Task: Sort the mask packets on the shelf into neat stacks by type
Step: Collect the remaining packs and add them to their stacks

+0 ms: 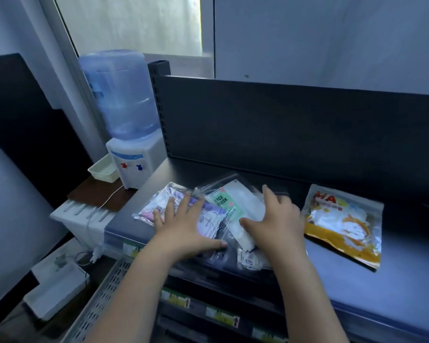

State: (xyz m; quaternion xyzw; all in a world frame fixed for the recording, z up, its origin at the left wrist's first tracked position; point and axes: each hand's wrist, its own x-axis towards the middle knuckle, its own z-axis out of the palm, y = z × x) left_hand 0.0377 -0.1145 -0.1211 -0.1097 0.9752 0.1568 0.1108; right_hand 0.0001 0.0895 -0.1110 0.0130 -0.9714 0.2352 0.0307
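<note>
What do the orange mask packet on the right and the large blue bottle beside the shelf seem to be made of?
Orange and yellow mask packet: probably glossy plastic film; it shines, wrinkles, and a clear part shows white masks. Large blue water bottle: seemingly rigid translucent plastic; light passes through, and its wall has moulded ridges.

Our left hand (183, 226) covers the middle of the purple-printed packet (214, 219), and our right hand (275, 219) hides the right side of the Face Mask packet (223, 201). We cannot read the blurred labels (175, 297) along the front edge of the shelf (357, 280).
</note>
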